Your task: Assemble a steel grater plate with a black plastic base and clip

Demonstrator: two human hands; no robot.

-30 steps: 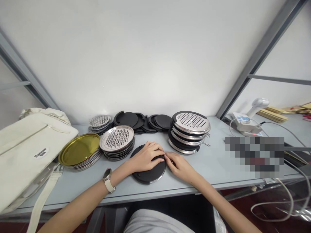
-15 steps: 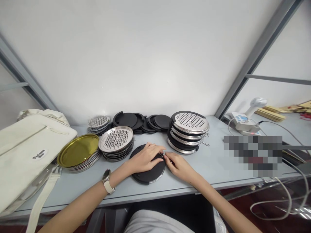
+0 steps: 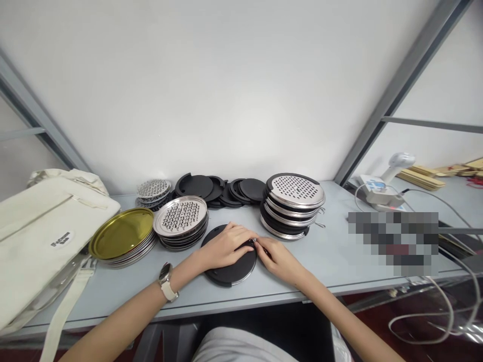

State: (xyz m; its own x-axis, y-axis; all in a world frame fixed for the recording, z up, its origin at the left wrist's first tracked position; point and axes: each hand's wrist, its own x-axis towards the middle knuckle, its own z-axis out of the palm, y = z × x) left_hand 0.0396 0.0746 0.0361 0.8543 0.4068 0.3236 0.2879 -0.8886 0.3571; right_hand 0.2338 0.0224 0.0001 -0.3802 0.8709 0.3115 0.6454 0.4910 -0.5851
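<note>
A round black disc (image 3: 230,274) with a thin silver edge lies near the front of the table. Across its top rests my left hand (image 3: 228,245), its thumb and forefinger closed near the disc's right edge. My right hand (image 3: 277,257) meets it there, fingers pinched on a small metal piece that is mostly hidden. Behind my left hand stands a stack of silver grater discs (image 3: 181,216). To the right rises a taller stack of perforated discs with black rims (image 3: 296,191), wire loops sticking out of its right side.
Gold-topped round lids (image 3: 123,234) sit at the left beside a cream bag (image 3: 49,236). Black rings and discs (image 3: 252,190) and small graters (image 3: 153,189) line the wall. A white scanner (image 3: 400,161), cables and wooden pieces (image 3: 420,177) are at the right.
The fingers of my left hand have closed in slightly toward my right fingertips, covering more of the small metal piece. The disc and stacks have not moved.
</note>
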